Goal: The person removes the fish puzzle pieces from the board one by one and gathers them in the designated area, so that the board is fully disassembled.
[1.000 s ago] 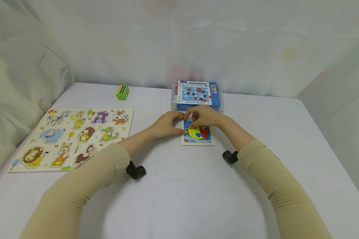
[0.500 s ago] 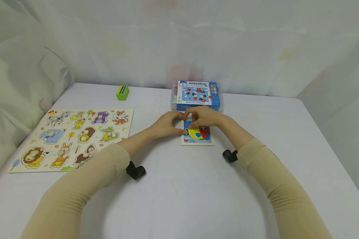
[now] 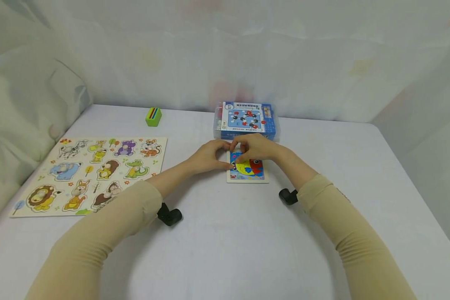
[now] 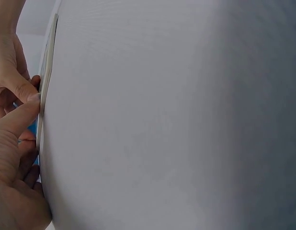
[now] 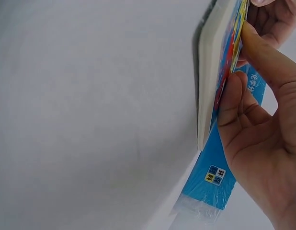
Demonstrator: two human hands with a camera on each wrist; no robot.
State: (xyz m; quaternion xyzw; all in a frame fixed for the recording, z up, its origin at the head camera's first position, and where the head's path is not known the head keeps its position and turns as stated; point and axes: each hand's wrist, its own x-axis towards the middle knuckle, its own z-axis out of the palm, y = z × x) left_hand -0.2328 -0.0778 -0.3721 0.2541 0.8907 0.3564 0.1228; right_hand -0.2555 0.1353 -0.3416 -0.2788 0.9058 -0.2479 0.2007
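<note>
A small picture puzzle board (image 3: 248, 180) with a yellow and red fish on blue lies flat on the white table. My left hand (image 3: 208, 156) holds its left side, thumb at the near part of the edge and fingers towards the far corner. Over the upper left of the picture, my right hand (image 3: 256, 146) bends its fingers, with thumb and fingertips on the board. In the right wrist view, the right hand (image 5: 272, 139) rests along the board's face (image 5: 224, 57), and the board's pale edge shows. Whether a loose piece is between these fingertips is hidden.
Right behind the board sits a blue box (image 3: 247, 121) with a molecule picture, in clear plastic. A large animal peg puzzle (image 3: 125, 171) lies at the left. Behind it stands a small green block (image 3: 153, 117) with coloured stripes. White cloth hangs around the table.
</note>
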